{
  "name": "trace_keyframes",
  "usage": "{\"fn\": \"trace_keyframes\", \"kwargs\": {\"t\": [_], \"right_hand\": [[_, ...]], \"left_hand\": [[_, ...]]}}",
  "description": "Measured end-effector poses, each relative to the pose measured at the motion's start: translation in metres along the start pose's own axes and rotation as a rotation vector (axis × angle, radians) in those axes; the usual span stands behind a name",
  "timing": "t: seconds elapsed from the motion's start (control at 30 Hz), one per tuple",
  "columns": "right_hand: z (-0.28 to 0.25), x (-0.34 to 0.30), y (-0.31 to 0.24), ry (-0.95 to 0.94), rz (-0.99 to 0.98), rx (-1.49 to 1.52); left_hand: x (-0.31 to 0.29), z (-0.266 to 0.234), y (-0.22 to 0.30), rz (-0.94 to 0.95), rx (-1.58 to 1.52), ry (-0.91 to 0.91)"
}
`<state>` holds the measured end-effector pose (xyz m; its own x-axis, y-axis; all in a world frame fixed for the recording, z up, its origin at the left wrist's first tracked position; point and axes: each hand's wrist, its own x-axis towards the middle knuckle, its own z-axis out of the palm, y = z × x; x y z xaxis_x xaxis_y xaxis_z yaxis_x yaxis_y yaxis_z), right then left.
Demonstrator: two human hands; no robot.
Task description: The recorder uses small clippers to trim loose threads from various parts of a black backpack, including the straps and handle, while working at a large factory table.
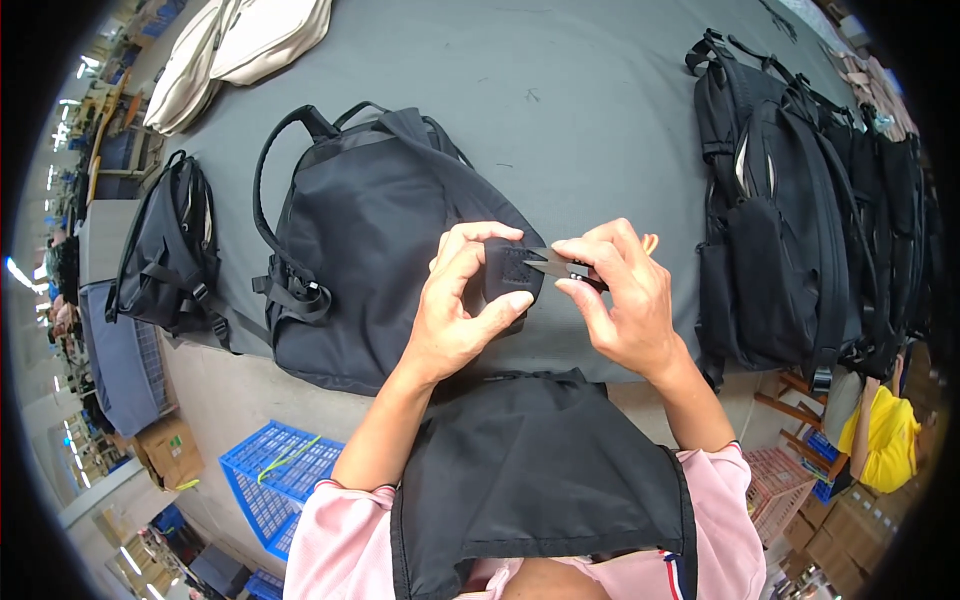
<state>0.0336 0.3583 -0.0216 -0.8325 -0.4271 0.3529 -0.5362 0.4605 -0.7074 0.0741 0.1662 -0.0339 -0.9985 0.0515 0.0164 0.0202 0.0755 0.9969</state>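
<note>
A black backpack [365,240] lies on the grey-covered table in front of me. My left hand [455,295] pinches the end of a black strap [513,265] of this backpack between thumb and fingers, holding its stitched patch up. My right hand [625,290] is closed round a small pair of thread snips [552,264]. Their pointed metal blades are slightly apart, with the tips at the right edge of the stitched patch. Whether a thread lies between the blades is too small to tell.
More black backpacks [770,220] line the table's right side. A smaller black bag [175,245] sits at the left edge, and cream bags [265,40] lie at the far left. Below the table edge stand a blue crate [275,480] and a cardboard box [168,450].
</note>
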Motion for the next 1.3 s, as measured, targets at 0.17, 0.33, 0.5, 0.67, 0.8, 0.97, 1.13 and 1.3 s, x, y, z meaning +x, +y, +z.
{"fn": "trace_keyframes", "kwargs": {"t": [0.17, 0.33, 0.5, 0.67, 0.8, 0.97, 1.13, 1.3], "right_hand": [[0.002, 0.012, 0.000, 0.005, -0.116, -0.050], [0.006, 0.007, 0.003, 0.078, -0.191, -0.204], [0.005, 0.005, 0.008, 0.105, -0.098, -0.043], [0.002, 0.007, 0.005, 0.004, -0.116, -0.121], [0.008, -0.002, 0.010, 0.112, -0.083, -0.100], [0.007, -0.015, 0.016, 0.108, 0.349, 0.516], [0.022, -0.005, 0.032, -0.003, 0.704, 0.985], [0.033, 0.007, 0.027, -0.093, 0.672, 0.967]], "left_hand": [[0.000, -0.003, -0.003, -0.003, -0.005, -0.008], [0.000, -0.003, -0.005, -0.007, -0.018, -0.011], [0.001, -0.001, -0.008, -0.024, -0.014, 0.000], [0.002, 0.000, -0.008, -0.038, 0.026, -0.012], [-0.001, 0.004, -0.007, -0.022, 0.043, 0.006], [-0.003, 0.011, -0.008, -0.003, 0.137, 0.045], [-0.012, 0.021, -0.014, -0.193, -0.184, 0.171], [-0.026, 0.018, -0.033, -0.582, -1.215, -0.158]]}}
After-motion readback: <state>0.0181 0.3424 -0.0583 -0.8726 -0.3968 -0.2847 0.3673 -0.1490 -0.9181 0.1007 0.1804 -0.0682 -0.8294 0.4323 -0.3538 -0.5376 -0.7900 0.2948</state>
